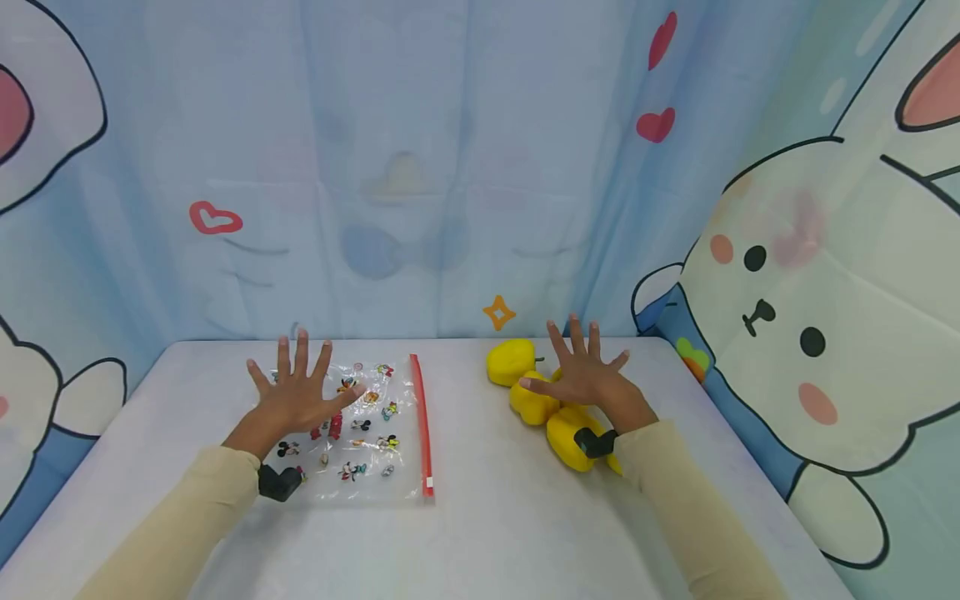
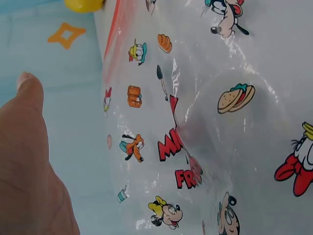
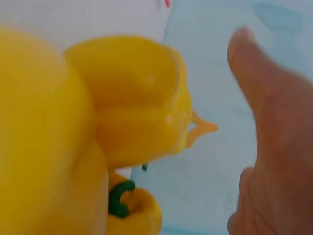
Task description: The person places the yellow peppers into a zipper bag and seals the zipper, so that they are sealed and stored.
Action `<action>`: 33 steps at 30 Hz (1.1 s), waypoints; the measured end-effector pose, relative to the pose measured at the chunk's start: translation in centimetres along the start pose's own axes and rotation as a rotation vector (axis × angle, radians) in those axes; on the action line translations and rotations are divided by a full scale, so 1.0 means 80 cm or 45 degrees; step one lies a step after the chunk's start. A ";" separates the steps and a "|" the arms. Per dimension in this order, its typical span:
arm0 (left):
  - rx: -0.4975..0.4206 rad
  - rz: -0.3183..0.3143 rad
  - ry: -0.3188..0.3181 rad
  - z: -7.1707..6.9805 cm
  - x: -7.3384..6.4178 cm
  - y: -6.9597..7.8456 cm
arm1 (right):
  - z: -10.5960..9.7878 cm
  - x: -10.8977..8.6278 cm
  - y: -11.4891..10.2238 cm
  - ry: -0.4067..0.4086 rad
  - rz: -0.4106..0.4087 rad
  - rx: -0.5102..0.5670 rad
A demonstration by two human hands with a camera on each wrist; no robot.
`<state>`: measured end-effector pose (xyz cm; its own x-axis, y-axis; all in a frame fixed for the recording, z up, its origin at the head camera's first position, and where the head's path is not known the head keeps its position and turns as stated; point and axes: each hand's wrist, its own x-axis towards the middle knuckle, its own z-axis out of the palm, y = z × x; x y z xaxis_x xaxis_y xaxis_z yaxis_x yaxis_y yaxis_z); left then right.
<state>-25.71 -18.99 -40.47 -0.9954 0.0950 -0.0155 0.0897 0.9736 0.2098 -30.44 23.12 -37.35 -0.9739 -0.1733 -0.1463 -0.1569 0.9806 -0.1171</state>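
Fingers spread wide, my left hand [image 1: 300, 398] is over a clear zip bag [image 1: 401, 467] printed with cartoon figures and a red zip edge. The bag lies flat on the white table; its printed film [image 2: 205, 132] fills most of the left wrist view. My right hand [image 1: 588, 375], fingers also spread and holding nothing, hovers over several yellow bell peppers [image 1: 512, 362]. They lie in a cluster on the right, partly hidden by that hand and its wrist. The right wrist view shows one bell pepper [image 3: 132, 98] close up and a green stem [image 3: 119, 198] below it.
The white table [image 1: 480, 542] ends at the back against a light blue curtain [image 1: 450, 167] with hearts and bunny drawings. Black straps [image 1: 279, 483] sit around both wrists. A bare strip of tabletop runs between the bag and the peppers.
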 end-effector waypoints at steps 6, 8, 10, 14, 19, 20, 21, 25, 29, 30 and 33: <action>-0.046 0.044 -0.004 0.003 -0.003 0.005 | 0.003 -0.002 -0.013 0.179 -0.062 -0.056; -0.055 0.077 -0.017 0.005 -0.004 0.008 | 0.004 -0.002 -0.021 0.211 -0.083 -0.053; -0.061 0.106 -0.053 0.007 -0.004 0.011 | 0.006 -0.002 -0.028 0.233 -0.111 -0.046; -0.075 0.144 -0.127 0.013 -0.004 0.015 | 0.012 -0.003 -0.044 0.264 -0.203 0.035; -0.081 0.162 -0.114 0.020 -0.004 0.018 | 0.027 -0.006 -0.060 0.265 -0.298 0.212; -0.081 0.166 -0.111 0.021 -0.004 0.018 | 0.030 -0.007 -0.062 0.267 -0.317 0.246; -0.084 0.172 -0.108 0.021 -0.004 0.019 | 0.033 -0.007 -0.064 0.273 -0.341 0.278; -0.104 0.205 -0.103 0.024 -0.006 0.021 | 0.043 -0.009 -0.072 0.285 -0.441 0.401; -0.125 0.234 -0.091 0.028 -0.007 0.022 | 0.051 -0.010 -0.083 0.263 -0.479 0.462; -0.130 0.239 -0.085 0.029 -0.007 0.023 | 0.053 -0.011 -0.087 0.253 -0.472 0.470; -0.161 0.242 -0.082 0.036 -0.007 0.027 | 0.059 -0.013 -0.098 0.217 -0.417 0.503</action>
<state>-24.89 -16.35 -42.81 -0.9563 0.2911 -0.0257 0.2660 0.9036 0.3358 -27.42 15.21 -40.93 -0.9022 -0.4150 0.1179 -0.4157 0.7629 -0.4951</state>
